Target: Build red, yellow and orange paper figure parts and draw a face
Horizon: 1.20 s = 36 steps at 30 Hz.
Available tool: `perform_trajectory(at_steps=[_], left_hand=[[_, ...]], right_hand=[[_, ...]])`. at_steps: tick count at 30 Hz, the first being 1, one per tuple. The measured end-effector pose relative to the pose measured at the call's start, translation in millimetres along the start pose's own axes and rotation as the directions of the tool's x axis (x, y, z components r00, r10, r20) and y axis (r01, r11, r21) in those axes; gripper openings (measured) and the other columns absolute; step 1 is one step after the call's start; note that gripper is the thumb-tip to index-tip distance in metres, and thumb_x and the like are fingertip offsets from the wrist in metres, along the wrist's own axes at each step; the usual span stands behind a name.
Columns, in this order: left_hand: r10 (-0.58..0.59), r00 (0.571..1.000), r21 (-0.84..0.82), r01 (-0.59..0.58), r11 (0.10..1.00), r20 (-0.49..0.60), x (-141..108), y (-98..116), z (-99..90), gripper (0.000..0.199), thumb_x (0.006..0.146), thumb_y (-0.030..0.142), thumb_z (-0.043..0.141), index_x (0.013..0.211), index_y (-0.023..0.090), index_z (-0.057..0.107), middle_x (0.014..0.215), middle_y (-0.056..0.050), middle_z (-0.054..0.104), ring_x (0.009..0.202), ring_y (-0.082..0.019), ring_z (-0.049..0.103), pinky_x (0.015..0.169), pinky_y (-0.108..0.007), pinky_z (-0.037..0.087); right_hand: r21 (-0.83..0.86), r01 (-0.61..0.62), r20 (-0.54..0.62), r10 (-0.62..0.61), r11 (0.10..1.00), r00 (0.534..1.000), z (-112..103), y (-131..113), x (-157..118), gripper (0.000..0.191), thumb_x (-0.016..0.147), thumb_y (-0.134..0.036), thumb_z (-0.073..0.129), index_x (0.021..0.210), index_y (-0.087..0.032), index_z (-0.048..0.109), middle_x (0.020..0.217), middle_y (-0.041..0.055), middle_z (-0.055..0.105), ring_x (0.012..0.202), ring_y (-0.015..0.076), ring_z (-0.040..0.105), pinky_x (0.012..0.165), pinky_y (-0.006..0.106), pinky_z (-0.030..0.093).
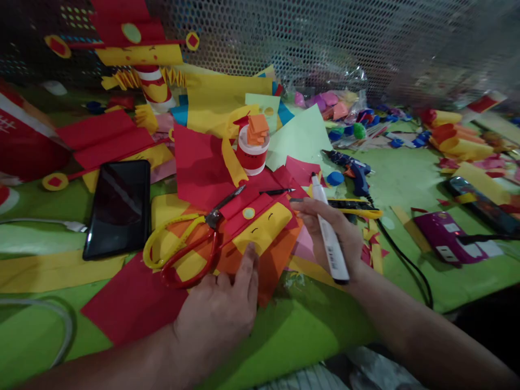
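Observation:
My left hand (221, 306) stretches its index finger onto the lower edge of a yellow paper face (266, 228) with drawn curved eyes; its other fingers look bent. A folded red paper hat (239, 208) with a pale round badge tops that face. In my right hand (339, 227) is a white marker (330, 241), tilted, its narrow dark end pointing away from me and its black end towards me. The right fingertips are close to the face's right edge. Scissors (212, 219) with one yellow and one red handle lie on paper left of the face.
Red paper (138, 303) and a black phone (117, 208) lie left. A small cup (252, 154) with orange paper squares stands behind. To the right are a glue gun (353, 170), yellow cutter (353, 207) and purple box (450, 238). A paper figure (140, 54) stands back left.

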<state>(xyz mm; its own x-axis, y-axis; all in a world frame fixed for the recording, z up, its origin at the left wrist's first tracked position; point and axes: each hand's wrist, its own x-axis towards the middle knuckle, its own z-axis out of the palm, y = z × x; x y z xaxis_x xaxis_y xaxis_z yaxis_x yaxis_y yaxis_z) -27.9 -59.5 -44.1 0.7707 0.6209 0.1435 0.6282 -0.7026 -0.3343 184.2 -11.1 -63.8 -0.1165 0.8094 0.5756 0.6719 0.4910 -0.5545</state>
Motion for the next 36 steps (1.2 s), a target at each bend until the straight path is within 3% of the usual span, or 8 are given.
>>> perform_trajectory(at_steps=[3,9,15,23,36], left_hand=[[-0.002,1.000,0.022,0.002,1.000,-0.022,-1.6,-1.5,-0.5,0.045,0.073,0.005,0.042,0.113,0.011,0.061,0.121,-0.018,0.059,0.043,-0.014,0.052,0.037,-0.030,0.043],[0.090,0.993,0.000,-0.090,0.996,-0.078,-2.4,-6.9,-10.7,0.042,0.078,0.009,0.039,0.117,0.009,0.056,0.114,-0.021,0.062,0.047,-0.013,0.053,0.041,-0.029,0.044],[0.128,0.987,0.002,-0.129,0.992,-0.100,1.6,-7.9,-15.5,0.042,0.077,0.004,0.036,0.111,0.008,0.061,0.106,-0.019,0.066,0.044,-0.013,0.054,0.038,-0.027,0.044],[0.069,0.995,0.032,-0.067,0.997,-0.073,0.8,-0.1,-6.3,0.042,0.078,0.008,0.037,0.112,0.011,0.062,0.119,-0.021,0.060,0.042,-0.013,0.054,0.035,-0.028,0.043],[0.015,0.998,0.044,-0.013,0.999,-0.063,-0.8,4.5,1.0,0.041,0.079,0.011,0.042,0.116,0.009,0.059,0.120,-0.023,0.058,0.043,-0.012,0.053,0.037,-0.027,0.042]], right_hand=[[-0.084,-0.023,-0.049,0.019,0.996,0.999,3.9,0.3,4.7,0.026,0.084,-0.019,0.053,0.108,-0.026,0.052,0.088,0.0025,0.068,0.079,0.0200,0.064,0.070,0.037,0.052],[-0.126,-0.011,0.041,0.016,0.992,0.999,4.8,-2.5,7.8,0.027,0.081,-0.023,0.055,0.107,-0.024,0.051,0.086,0.0042,0.067,0.080,0.0220,0.062,0.068,0.036,0.050],[-0.076,-0.074,0.071,0.080,0.994,0.994,7.8,-4.5,5.2,0.027,0.078,-0.022,0.054,0.105,-0.022,0.053,0.075,0.0021,0.062,0.063,0.0173,0.057,0.059,0.032,0.048],[-0.022,-0.021,0.093,0.023,1.000,0.995,9.7,-10.0,1.9,0.025,0.076,-0.016,0.055,0.101,-0.021,0.055,0.071,0.0005,0.062,0.060,0.0156,0.058,0.057,0.028,0.046],[-0.097,0.044,0.120,-0.033,0.994,0.992,7.0,-12.8,1.0,0.023,0.079,-0.019,0.055,0.102,-0.022,0.055,0.071,0.0007,0.065,0.061,0.0171,0.060,0.059,0.030,0.046]])
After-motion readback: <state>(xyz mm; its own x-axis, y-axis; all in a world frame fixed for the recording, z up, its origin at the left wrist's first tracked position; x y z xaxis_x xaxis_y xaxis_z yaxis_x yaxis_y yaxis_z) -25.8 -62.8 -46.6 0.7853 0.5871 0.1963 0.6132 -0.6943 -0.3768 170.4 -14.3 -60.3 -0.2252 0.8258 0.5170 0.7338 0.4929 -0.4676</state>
